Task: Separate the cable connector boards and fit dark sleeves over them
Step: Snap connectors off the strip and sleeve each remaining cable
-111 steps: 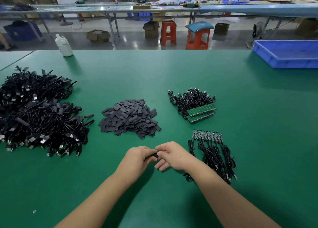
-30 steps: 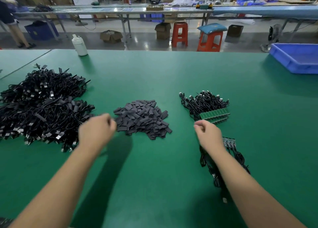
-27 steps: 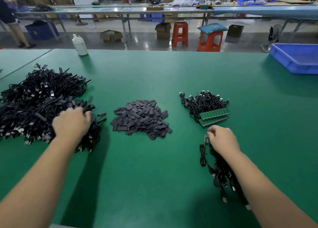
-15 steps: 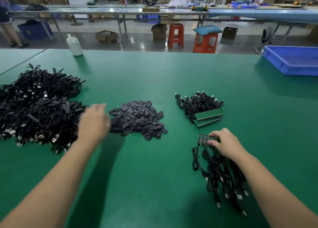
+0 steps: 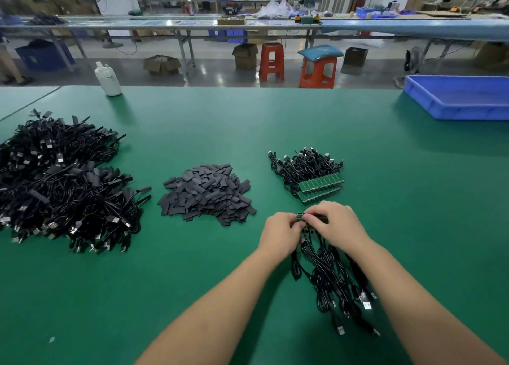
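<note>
Both hands meet over a strip of small green connector boards (image 5: 300, 216) on the green table. My left hand (image 5: 279, 234) pinches the strip's left end, and my right hand (image 5: 337, 224) grips the rest, hiding most of it. Black cables (image 5: 333, 276) trail from the boards toward me. A heap of dark flat sleeves (image 5: 206, 192) lies to the left of my hands. Just beyond my hands rest more board strips with cables (image 5: 311, 176).
A large pile of black sleeved cables (image 5: 57, 185) fills the left of the table. A white bottle (image 5: 108, 79) stands at the far edge, a blue tray (image 5: 460, 96) at the far right. Stools and benches lie beyond.
My left hand dropped a cable on the left pile, then swung right to the board strip. My right hand took hold of the strip and stays on it.
</note>
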{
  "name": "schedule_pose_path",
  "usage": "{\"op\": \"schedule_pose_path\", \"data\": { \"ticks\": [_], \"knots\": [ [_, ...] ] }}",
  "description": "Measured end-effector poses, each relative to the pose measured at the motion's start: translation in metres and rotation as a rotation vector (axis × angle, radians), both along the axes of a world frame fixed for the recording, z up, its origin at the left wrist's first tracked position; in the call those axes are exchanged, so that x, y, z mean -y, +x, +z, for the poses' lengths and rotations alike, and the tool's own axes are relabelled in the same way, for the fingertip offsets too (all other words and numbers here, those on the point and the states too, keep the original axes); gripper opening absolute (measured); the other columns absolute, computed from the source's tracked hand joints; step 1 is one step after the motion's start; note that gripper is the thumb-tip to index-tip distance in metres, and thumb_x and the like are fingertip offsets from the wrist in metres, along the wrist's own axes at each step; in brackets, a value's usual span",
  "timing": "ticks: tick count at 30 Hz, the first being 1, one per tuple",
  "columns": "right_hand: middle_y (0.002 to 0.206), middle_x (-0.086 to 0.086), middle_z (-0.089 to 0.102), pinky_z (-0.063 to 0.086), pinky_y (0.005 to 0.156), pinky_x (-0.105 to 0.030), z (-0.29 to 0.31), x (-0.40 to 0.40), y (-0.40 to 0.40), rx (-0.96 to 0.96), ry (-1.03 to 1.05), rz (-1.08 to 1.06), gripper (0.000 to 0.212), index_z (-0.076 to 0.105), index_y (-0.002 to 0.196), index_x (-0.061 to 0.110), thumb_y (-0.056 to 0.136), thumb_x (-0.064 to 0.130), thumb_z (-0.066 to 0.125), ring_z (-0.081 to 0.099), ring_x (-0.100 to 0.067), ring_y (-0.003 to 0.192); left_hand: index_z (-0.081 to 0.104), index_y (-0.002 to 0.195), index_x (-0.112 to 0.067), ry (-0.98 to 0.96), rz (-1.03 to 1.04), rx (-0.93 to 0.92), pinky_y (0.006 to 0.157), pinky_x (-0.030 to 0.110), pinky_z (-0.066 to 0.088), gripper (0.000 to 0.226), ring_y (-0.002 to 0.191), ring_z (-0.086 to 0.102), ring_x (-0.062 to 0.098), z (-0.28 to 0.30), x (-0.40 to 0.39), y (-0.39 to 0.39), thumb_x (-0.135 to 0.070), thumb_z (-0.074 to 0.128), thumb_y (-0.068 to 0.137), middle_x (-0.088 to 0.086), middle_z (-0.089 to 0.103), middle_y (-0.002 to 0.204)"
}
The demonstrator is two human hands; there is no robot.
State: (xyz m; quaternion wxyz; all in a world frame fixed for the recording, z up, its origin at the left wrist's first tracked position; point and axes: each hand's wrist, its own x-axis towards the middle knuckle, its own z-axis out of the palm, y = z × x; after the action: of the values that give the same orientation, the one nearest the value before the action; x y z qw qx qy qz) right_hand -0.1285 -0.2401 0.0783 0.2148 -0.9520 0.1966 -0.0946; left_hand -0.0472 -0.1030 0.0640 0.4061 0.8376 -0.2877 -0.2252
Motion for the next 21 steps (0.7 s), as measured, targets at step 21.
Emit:
{"op": "schedule_pose_path", "data": {
  "ticks": [21],
  "knots": [
    [0.101,0.016,0.067,0.036,0.096,-0.037,-0.027,0.006,0.010,-0.142,-0.160,-0.098,0.023,0.072,0.106,0.038,0.097,0.047,0.053,0.056,-0.014,0.105,0.048,0.061,-0.014,0.065,0.194,0.217,0.052,0.028,0.036,0.039,0.055,0.048,0.020,0.000,-0.010,0.007,-0.031,0.055,0.095,-0.004,0.048,0.052]
  ]
}}
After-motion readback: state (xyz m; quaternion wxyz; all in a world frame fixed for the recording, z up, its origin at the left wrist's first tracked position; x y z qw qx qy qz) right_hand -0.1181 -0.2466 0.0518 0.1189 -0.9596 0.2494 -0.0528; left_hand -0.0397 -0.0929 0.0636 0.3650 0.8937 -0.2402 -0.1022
